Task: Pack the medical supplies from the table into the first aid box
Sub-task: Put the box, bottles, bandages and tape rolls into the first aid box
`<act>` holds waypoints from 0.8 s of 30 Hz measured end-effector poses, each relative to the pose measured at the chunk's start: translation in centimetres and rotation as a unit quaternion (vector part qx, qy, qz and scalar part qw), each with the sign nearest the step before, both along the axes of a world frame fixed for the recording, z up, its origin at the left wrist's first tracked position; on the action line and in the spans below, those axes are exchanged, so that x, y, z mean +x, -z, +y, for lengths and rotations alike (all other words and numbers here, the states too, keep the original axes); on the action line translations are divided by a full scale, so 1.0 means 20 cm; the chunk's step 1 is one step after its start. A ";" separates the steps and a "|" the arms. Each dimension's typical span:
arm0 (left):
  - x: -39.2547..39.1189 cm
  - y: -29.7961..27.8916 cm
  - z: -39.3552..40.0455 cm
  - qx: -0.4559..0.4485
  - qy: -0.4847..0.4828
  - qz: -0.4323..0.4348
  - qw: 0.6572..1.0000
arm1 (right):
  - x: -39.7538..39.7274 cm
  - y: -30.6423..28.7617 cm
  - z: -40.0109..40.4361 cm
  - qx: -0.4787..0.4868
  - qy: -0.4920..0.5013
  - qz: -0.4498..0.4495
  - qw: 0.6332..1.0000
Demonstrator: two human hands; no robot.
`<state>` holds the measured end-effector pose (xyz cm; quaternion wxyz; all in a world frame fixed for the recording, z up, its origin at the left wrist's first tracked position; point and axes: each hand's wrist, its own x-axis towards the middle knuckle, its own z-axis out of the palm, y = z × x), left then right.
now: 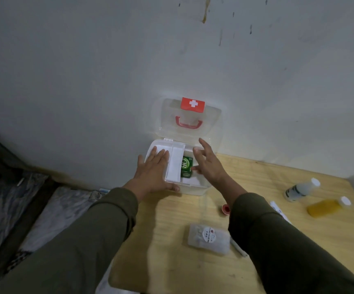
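Observation:
A clear plastic first aid box point(195, 188) stands open at the table's far left corner, its lid point(191, 119) with red cross label and red handle leaning on the wall. Inside lie a white tray point(175, 164) and a green packet point(186, 167). My left hand point(152, 172) lies flat on the tray and the box's left rim, thumb along the front wall. My right hand point(209, 162) hovers over the box's right half with fingers spread, holding nothing.
On the wooden table point(172, 219) lie a clear bag of supplies point(209, 238), a small red tape roll point(226, 208), a pen point(238, 247), a white bottle point(301, 189), a yellow bottle point(326, 206) and a white packet point(279, 210). Dark floor lies left.

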<state>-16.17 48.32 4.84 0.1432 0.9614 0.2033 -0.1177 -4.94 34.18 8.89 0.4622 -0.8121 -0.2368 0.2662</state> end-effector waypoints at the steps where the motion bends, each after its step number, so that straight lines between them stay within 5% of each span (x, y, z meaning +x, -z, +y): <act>1: 0.00 0.00 0.00 0.003 0.002 -0.003 1.000 | 0.00 -0.01 -0.04 -0.002 0.012 -0.023 1.000; 8: -0.04 -0.04 -0.05 0.036 0.007 -0.022 0.999 | -0.06 -0.09 -0.33 0.001 0.070 -0.137 0.988; 13: -0.09 0.00 -0.14 0.068 0.002 -0.059 0.996 | -0.16 -0.01 -0.55 -0.040 0.069 -0.133 0.988; 18: -0.14 0.03 -0.19 0.080 0.000 -0.056 0.995 | -0.30 0.15 -0.73 -0.116 -0.030 -0.130 0.984; 24: -0.13 0.04 -0.20 0.080 -0.011 -0.037 0.996 | -0.36 0.35 -0.84 -0.262 -0.123 -0.187 0.939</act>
